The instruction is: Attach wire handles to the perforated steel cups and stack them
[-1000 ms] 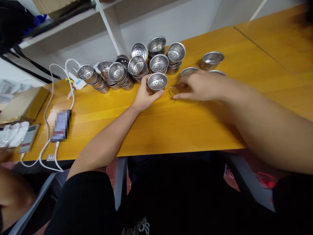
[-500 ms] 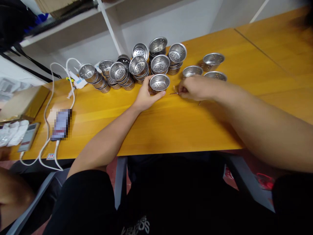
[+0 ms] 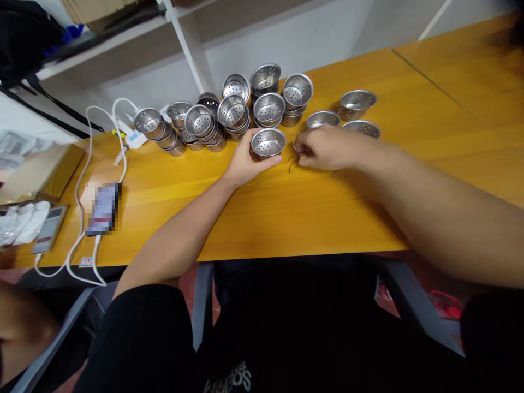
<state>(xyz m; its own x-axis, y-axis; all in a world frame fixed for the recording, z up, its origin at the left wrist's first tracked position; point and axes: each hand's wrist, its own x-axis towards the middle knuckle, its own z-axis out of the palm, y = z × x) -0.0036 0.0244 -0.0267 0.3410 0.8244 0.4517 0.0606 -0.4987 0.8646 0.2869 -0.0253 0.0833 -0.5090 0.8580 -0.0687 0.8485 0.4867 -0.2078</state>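
Observation:
My left hand (image 3: 249,162) is wrapped round the side of a perforated metal cup (image 3: 268,143) near the middle of the table, its thumb in front. Just to the right, my right hand (image 3: 321,148) pinches a thin bent wire hook (image 3: 291,162); part of the wire is hidden by the fingers. A second bit of wire (image 3: 334,173) shows below that hand. Behind the right hand stand three more perforated cups: one at the back (image 3: 357,103), one to the left (image 3: 323,119) and one partly covered by the wrist (image 3: 362,128).
Stacked perforated cups (image 3: 199,121) line the back of the wooden table (image 3: 262,224). On the left lie a phone (image 3: 103,209) with white cables (image 3: 77,191), another phone (image 3: 49,229) and a cardboard box (image 3: 45,174). Another person's arm (image 3: 24,327) shows at lower left.
The wire hook has turned in my right hand's fingers, and that hand has shifted slightly. My left hand keeps its hold on the cup. The view has drifted a little.

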